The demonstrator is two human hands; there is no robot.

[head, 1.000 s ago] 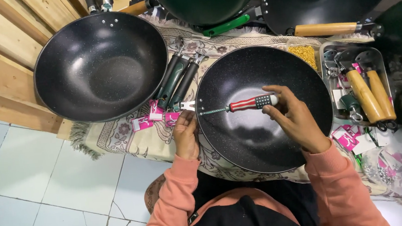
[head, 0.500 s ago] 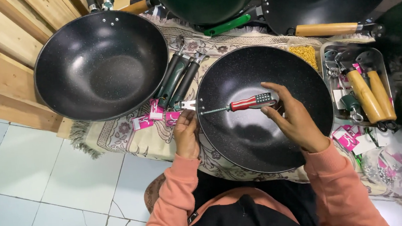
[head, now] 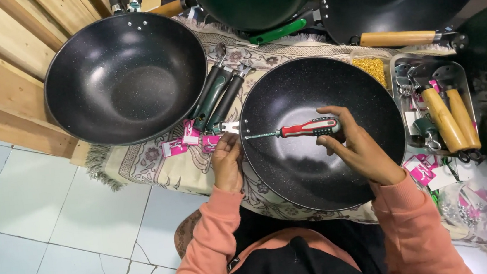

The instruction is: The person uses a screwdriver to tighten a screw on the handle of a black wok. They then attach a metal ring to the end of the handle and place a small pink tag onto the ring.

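Since the earlier frame the red-and-grey-handled screwdriver has barely shifted; its handle sits a little lower under the right hand's fingers, and both hands remain in place.

The screwdriver lies nearly horizontal inside the black speckled non-stick wok, its thin metal shaft pointing toward the wok's left rim, where the tip meets a small metal bracket. The handle is red with grey grip bands. The wok rests on a patterned, fringed cloth in front of the person.

The joint at the rim is small and partly covered by the left hand — whether a screw sits there cannot be told. The wok's near rim is cut off by the orange sleeves.

The right hand reaches in from the right, fingers closed around the end of the screwdriver handle. The left hand is curled at the rim beside the bracket, fingers pinched together; what it holds is hard to make out.
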